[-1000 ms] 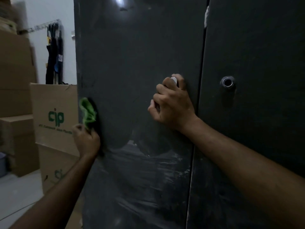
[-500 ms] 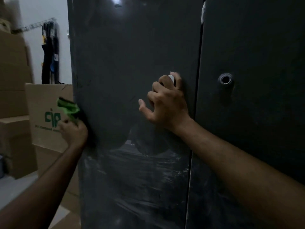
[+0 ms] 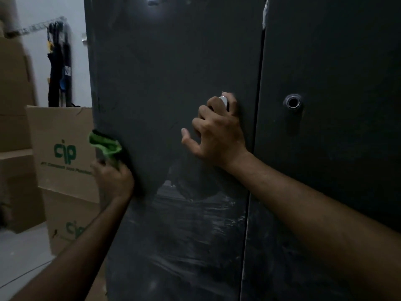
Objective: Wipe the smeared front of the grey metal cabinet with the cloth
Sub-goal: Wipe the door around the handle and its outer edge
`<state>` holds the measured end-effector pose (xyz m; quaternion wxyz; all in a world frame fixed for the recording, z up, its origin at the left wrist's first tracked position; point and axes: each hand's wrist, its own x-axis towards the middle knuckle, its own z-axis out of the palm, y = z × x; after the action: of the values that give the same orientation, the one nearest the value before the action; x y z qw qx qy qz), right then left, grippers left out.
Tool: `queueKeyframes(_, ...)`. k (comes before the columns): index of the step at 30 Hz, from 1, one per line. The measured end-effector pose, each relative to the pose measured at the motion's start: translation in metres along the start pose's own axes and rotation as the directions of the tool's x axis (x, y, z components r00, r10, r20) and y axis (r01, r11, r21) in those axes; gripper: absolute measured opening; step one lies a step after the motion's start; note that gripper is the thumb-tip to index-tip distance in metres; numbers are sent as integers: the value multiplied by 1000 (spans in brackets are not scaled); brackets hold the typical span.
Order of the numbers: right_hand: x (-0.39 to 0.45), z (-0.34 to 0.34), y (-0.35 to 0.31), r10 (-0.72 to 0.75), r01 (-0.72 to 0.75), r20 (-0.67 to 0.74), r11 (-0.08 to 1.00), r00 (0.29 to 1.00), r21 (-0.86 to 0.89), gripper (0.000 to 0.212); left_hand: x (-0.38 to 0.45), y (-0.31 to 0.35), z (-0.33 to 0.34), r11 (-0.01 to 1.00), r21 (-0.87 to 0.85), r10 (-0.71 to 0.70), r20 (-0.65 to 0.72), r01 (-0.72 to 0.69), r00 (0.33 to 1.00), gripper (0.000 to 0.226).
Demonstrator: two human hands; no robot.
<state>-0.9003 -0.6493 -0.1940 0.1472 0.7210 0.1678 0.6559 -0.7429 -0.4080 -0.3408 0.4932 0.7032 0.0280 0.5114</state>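
Your left hand (image 3: 114, 179) gripped the bunched green cloth (image 3: 106, 147) and pressed it against the left edge of the grey metal cabinet's left door (image 3: 173, 72), at about mid-height. Your right hand (image 3: 217, 135) curled its upper fingers round the small silver knob (image 3: 223, 102) near the door seam, the little finger splayed out against the panel, as if steadying the door while you wiped.

Judging by the surface, you were partway through. The upper half of that door looked dark and even, with only a ceiling-light reflection near the top. Below the level of your hands, pale streaky smears (image 3: 195, 224) covered the lower panel from near the left edge across to the seam, and fainter marks carried on over the bottom of the right door (image 3: 336, 148). The light was dim, so some of that sheen may have been glare rather than residue.

What was left, then, seemed to be the whole lower half of the left door and probably the lower right door too. Cardboard boxes (image 3: 63, 148) stood just beside the cabinet on the left.
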Motion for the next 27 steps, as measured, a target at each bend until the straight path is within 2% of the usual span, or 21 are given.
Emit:
queueKeyframes(1, 0, 0, -1, 4, -4, 0, 1000, 1000, 5, 51, -2, 16, 7, 998, 1, 66, -26, -66, 997, 44)
queueKeyframes(2, -1, 0, 0, 5, -5, 0, 1000, 1000, 8, 51, -12, 29, 13, 975, 10, 223, -22, -223, 975, 41)
queueKeyframes(4, -1, -1, 1, 3, -3, 10, 1000, 1000, 12, 52, -50, 35, 19, 841, 2, 539, 88, -541, 838, 53)
queueKeyframes(5, -1, -2, 1, 3, -3, 13, 1000, 1000, 17, 52, -70, 27, 17, 774, -19, 628, 155, -633, 763, 66)
queueKeyframes(7, 0, -3, 1, 4, -5, 16, 1000, 1000, 30, 53, -92, -2, 5, 688, -42, 708, 258, -725, 657, 81)
queueKeyframes(9, 0, -4, 0, 4, -5, 14, 999, 1000, 35, 53, -86, -27, -11, 663, -38, 723, 291, -748, 626, 79)
queueKeyframes(10, 0, -4, 0, 5, -6, 7, 999, 1000, 35, 52, -78, -31, -16, 688, -32, 701, 287, -725, 653, 74)
queueKeyframes(12, 0, -4, 0, 9, -8, -11, 999, 1000, 46, 51, -56, -21, -13, 816, -18, 567, 218, -578, 794, 64)
queueKeyframes(14, 0, -4, 0, 13, -12, -26, 999, 1000, 51, 49, -38, 12, -2, 954, -30, 301, 113, -299, 947, 51)
queueKeyframes(15, 0, -3, 0, 13, -12, -28, 999, 1000, 50, 48, -37, 28, 3, 981, -39, 192, 76, -189, 979, 43)
queueKeyframes(16, 0, -3, 0, 11, -10, -26, 999, 1000, 48, 47, -42, 39, 7, 984, -33, 174, 45, -172, 984, 38)
queueKeyframes(17, -1, -2, 1, 8, -7, -21, 999, 1000, 42, 47, -54, 41, 9, 967, -6, 254, 47, -254, 966, 39)
queueKeyframes(18, -1, -1, 1, 4, -3, -18, 999, 1000, 35, 46, -71, 36, 8, 920, 17, 389, 92, -392, 917, 45)
queueKeyframes(20, -1, 0, 1, 0, 1, -17, 1000, 1000, 30, 44, -100, 5, -1, 786, 22, 600, 215, -618, 770, 56)
queueKeyframes(21, 0, 0, 1, 1, 0, -17, 1000, 1000, 28, 43, -106, -16, -8, 755, 21, 628, 260, -655, 733, 57)
queueKeyframes(22, 0, 0, 0, 3, -2, -13, 1000, 1000, 20, 43, -105, -36, -14, 758, 31, 618, 289, -652, 731, 56)
queueKeyframes(24, -1, 0, -1, 9, -9, -9, 1000, 1000, -3, 43, -82, -63, -22, 831, 85, 504, 303, -550, 808, 54)
queueKeyframes(25, 0, 0, -1, 15, -15, -7, 1000, 1000, -10, 42, -65, -71, -23, 899, 122, 372, 291, -420, 881, 52)
queueKeyframes(26, 0, 0, -2, 22, -22, -2, 1000, 1000, -14, 42, -46, -74, -21, 964, 143, 184, 250, -224, 951, 51)
queueKeyframes(27, 0, 0, -3, 29, -29, 2, 999, 1000, -17, 42, -29, -74, -17, 992, 129, -21, 185, -3, 983, 52)
